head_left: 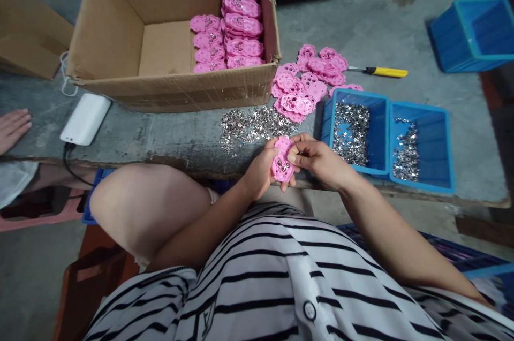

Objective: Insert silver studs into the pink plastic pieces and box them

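Within left hand [261, 168] — pink piece [282, 151], metal bits [284, 166]

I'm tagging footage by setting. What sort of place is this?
Probably a small workshop: pink parts are stacked in a carton, and two blue bins of small metal pieces stand on a worn bench.

A small-parts workshop, its scuffed gray tabletop [385, 36] stocked in bulk: a cardboard carton [176, 95] of stacked pink plastic pieces [243, 25] beyond and left of the right grip [315, 158], shiny metal bits [263, 124] heaped nearer it, and blue bins [378, 132] of more to its right.
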{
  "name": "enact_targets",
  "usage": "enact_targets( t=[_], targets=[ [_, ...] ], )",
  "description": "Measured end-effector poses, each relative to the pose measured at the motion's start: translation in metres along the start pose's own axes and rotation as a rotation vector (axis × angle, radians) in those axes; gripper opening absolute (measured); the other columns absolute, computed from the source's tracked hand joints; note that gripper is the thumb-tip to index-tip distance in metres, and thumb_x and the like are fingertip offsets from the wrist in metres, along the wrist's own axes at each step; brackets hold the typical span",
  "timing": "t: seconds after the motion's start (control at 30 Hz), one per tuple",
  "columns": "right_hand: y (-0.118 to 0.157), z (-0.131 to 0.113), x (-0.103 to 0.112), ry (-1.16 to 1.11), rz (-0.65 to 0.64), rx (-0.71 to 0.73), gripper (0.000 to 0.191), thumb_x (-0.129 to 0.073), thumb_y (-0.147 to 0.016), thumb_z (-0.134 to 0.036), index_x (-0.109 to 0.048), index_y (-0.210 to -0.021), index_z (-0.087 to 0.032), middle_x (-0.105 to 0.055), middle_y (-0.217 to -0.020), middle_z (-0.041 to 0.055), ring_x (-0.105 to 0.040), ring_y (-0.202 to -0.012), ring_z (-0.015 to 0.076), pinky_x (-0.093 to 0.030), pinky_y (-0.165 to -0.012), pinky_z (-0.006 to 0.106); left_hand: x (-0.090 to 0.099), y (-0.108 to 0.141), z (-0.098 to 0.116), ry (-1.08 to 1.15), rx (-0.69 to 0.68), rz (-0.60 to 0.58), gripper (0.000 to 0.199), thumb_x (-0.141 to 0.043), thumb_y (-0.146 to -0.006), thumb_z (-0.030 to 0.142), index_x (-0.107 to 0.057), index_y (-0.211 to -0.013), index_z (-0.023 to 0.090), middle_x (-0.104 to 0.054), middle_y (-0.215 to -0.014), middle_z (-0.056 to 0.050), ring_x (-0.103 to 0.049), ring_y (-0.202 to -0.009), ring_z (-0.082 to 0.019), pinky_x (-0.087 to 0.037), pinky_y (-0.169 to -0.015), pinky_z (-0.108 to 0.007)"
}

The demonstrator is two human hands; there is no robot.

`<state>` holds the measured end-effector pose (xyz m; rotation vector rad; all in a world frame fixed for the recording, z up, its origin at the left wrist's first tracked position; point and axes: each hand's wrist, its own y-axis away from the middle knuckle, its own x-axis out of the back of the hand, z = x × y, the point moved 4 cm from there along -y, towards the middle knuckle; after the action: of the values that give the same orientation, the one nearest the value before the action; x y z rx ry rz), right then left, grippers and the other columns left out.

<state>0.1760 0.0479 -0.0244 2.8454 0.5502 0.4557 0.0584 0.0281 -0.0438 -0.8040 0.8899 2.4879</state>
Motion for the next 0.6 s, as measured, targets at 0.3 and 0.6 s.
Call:
enact_targets(
  t=[0.3, 0.6],
  targets=[
    [0.0014, -0.0035, -0.0015, 0.021, -0.065, 0.009, 0.049, -0.06, -0.075, -0.064, -0.053, -0.053, -0.022, -0.053, -0.059, 0.0032, -0.05, -0.086, 0.0225, -0.038, -0.087, 0.039, -0.0038, 0.0015, 0.0039, -0.016, 0.056, -0.012, 0.044, -0.033, -0.085, 0.028, -0.034, -0.128, 0.017, -0.062, -0.071, -0.002, -0.058, -0.039, -0.015, -0.041, -0.029, -0.022],
    [0.0031, -0.0029, -0.0006, 0.184, 0.056, 0.132, 0.031, -0.058, -0.083, -0.043, -0.056, -0.064, -0.019, -0.059, -0.091, 0.0089, -0.053, -0.096, 0.0224, -0.043, -0.089, 0.039, 0.005, -0.0026, 0.0003, -0.193, -0.066, 0.138, 0.051, -0.038, -0.086, 0.028, -0.029, -0.135, 0.017, -0.051, -0.057, 0.006, -0.052, -0.035, -0.013, -0.037, -0.028, -0.018]
  ],
)
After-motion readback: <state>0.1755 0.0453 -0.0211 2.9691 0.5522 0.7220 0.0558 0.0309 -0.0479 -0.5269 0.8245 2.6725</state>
